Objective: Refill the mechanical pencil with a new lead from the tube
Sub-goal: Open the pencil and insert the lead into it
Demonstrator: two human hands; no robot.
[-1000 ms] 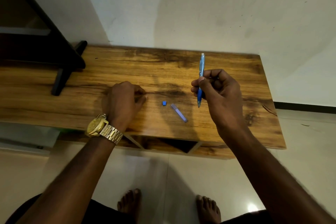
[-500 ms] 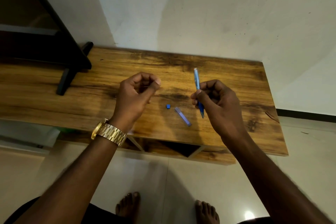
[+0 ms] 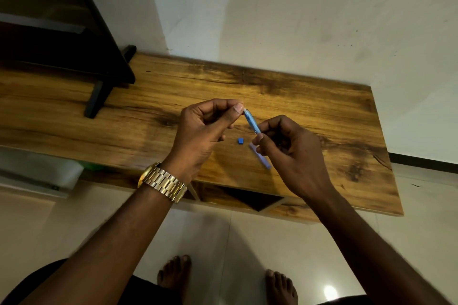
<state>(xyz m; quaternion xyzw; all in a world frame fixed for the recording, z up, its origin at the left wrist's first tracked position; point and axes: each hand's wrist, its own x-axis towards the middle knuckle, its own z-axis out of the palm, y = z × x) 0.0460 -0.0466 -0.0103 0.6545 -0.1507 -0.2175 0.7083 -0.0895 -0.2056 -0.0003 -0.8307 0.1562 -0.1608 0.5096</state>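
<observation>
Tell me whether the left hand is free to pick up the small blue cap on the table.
Probably not yet: the left hand is pinched at the pencil top. The cap itself lies uncovered beside it.

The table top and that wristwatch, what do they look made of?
Table top: looks like wood or a wood-print laminate, with brown grain, dark knots and a slight sheen; which one I cannot tell. Wristwatch: gold-coloured metal, judging by its shiny linked band.
</observation>
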